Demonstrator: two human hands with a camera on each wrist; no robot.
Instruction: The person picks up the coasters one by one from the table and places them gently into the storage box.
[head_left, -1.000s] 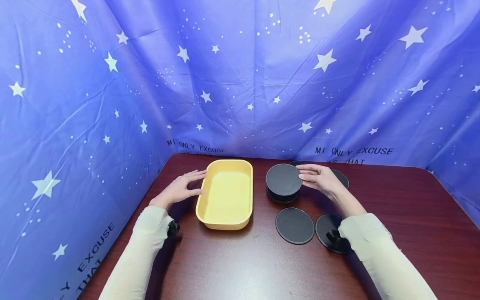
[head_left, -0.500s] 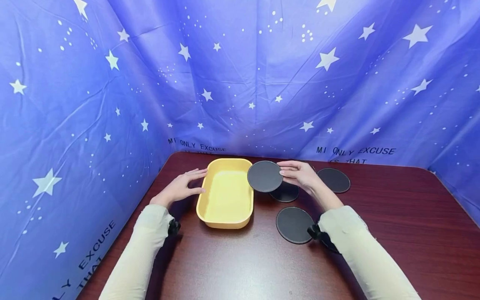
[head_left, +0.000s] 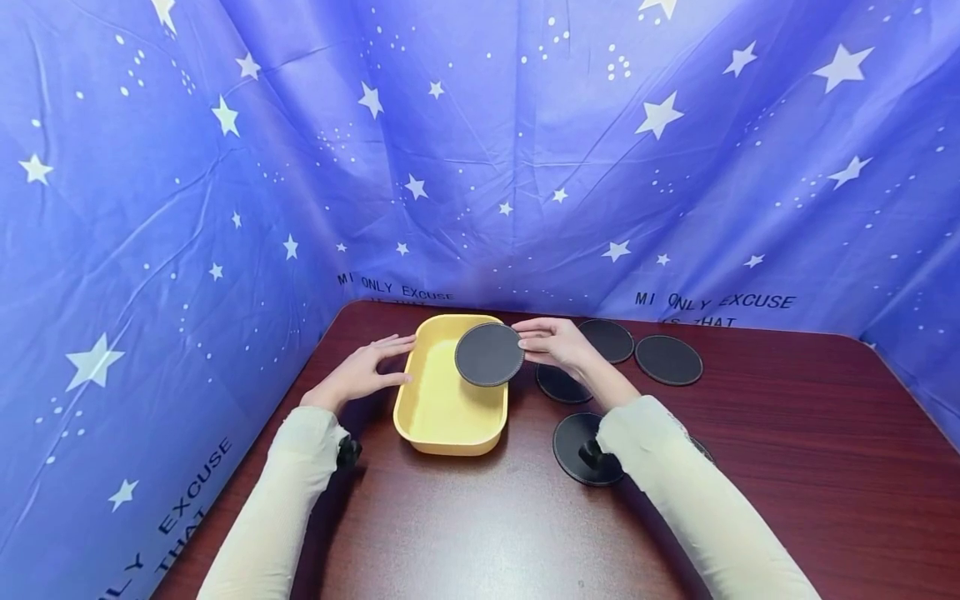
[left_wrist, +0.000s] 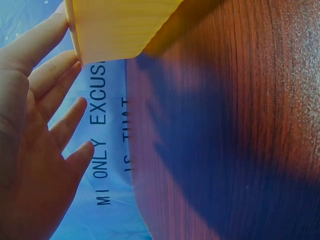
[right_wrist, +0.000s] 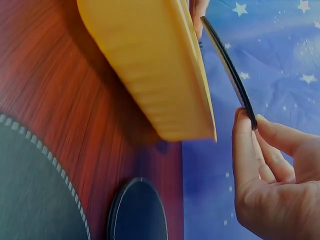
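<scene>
My right hand (head_left: 553,342) pinches a round black coaster (head_left: 490,355) by its right edge, thumb on one face and fingers on the other in the right wrist view (right_wrist: 280,170). The coaster overlaps the right part of a yellow rectangular tub (head_left: 435,408) in the head view; seen from the right wrist, it is held above the tub's rim. My left hand (head_left: 360,372) touches the tub's left wall with straight, spread fingers. In the left wrist view, the fingertips (left_wrist: 72,57) lie right at the tub's rim.
More black coasters lie on the dark red wooden table (head_left: 480,533): one at the back (head_left: 606,340), one at the right (head_left: 669,360), others partly hidden under my right arm. A blue starry curtain (head_left: 480,167) stands behind and to the left.
My right hand has carried the coaster leftward from above the coasters on the table to over the tub. My left hand has stayed at the tub's side.
</scene>
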